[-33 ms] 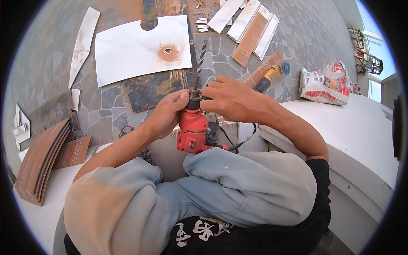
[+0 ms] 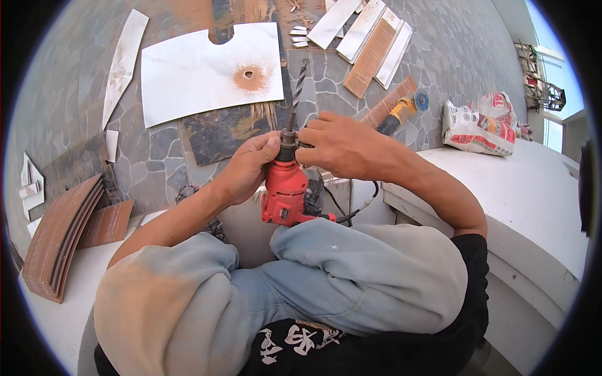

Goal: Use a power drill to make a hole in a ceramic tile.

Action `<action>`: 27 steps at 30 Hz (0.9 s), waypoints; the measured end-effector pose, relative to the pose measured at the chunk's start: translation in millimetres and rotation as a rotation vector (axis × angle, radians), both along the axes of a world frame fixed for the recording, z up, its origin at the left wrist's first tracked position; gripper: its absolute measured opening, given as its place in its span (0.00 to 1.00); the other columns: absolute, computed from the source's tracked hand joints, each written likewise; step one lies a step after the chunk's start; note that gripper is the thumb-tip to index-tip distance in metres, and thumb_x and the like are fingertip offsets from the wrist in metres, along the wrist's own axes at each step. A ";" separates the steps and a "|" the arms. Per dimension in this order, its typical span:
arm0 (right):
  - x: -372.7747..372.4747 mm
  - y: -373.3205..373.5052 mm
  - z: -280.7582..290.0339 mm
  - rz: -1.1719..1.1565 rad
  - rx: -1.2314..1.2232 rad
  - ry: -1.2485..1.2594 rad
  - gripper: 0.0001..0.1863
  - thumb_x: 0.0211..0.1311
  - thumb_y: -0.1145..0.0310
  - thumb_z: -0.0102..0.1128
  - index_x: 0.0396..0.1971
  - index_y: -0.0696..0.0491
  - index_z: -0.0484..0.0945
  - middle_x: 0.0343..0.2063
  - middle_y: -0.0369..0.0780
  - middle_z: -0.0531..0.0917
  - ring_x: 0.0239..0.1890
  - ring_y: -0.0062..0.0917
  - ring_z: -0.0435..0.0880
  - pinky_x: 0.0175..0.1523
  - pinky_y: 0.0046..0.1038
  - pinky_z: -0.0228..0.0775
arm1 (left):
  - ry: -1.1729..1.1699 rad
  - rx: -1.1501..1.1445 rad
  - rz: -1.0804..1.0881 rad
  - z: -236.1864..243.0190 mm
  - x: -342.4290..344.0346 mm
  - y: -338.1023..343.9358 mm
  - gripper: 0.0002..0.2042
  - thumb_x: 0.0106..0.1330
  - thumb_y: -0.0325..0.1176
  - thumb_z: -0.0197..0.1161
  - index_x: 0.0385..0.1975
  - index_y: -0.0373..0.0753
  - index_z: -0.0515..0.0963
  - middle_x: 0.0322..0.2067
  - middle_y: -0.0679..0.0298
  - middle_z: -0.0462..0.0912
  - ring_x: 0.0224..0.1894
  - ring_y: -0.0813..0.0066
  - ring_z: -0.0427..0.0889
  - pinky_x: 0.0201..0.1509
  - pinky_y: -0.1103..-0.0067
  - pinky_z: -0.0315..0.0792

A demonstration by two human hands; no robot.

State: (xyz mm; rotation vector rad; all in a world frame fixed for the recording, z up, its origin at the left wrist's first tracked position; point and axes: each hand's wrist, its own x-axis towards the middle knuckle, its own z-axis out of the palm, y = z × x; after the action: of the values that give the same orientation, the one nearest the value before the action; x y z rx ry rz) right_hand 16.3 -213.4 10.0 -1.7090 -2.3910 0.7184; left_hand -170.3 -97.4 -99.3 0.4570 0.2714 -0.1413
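Note:
A red power drill (image 2: 285,185) stands upright between my knees, its long spiral drill bit (image 2: 297,94) pointing away from me. My left hand (image 2: 249,168) is closed on the drill at its dark metal chuck (image 2: 287,144), thumb lying along the near side. From the other side my right hand (image 2: 342,147) reaches the chuck with curled fingers; whatever they pinch is hidden. Past the drill bit lies a white tile (image 2: 188,78) with a rounded notch in its far edge. Brown dust rings a small rough hole in it.
An angle grinder (image 2: 404,109) with a yellow body and blue disc lies to the right. Cut tile strips (image 2: 360,31) are at the far right. A printed bag (image 2: 480,125) rests by a white ledge (image 2: 527,188). Brown-backed tiles (image 2: 63,235) are stacked at the left. A black cord (image 2: 364,210) runs from the drill.

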 end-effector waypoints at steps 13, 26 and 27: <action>-1.6 5.3 -13.2 0.198 0.086 -0.306 0.04 0.57 0.67 0.57 0.25 0.49 0.75 0.27 0.35 0.74 0.34 0.25 0.76 0.43 0.29 0.64 | 0.105 0.095 -0.071 5.4 1.2 3.2 0.24 0.81 0.49 0.40 0.61 0.35 0.67 0.49 0.64 0.79 0.52 0.79 0.76 0.60 0.77 0.72; 5.2 -9.6 -15.3 0.119 -0.029 -0.076 0.06 0.61 0.65 0.62 0.32 0.49 0.75 0.32 0.38 0.75 0.36 0.32 0.75 0.45 0.35 0.64 | -0.001 -0.015 -0.087 -18.5 -0.2 5.2 0.27 0.80 0.53 0.41 0.64 0.35 0.67 0.45 0.63 0.79 0.49 0.75 0.77 0.59 0.76 0.72; 3.9 -13.2 -19.1 0.116 -0.034 -0.079 0.06 0.61 0.65 0.62 0.32 0.49 0.75 0.32 0.38 0.75 0.36 0.32 0.75 0.45 0.35 0.64 | -0.019 0.020 -0.088 -16.6 0.5 4.7 0.27 0.80 0.53 0.41 0.64 0.35 0.67 0.46 0.62 0.79 0.50 0.75 0.77 0.59 0.75 0.72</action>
State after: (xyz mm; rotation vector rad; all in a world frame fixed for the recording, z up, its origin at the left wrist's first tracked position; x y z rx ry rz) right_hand 20.2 -226.6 -9.1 -1.6524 -2.5636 0.7233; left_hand -169.8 -92.7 -115.8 0.4906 0.2339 -0.2203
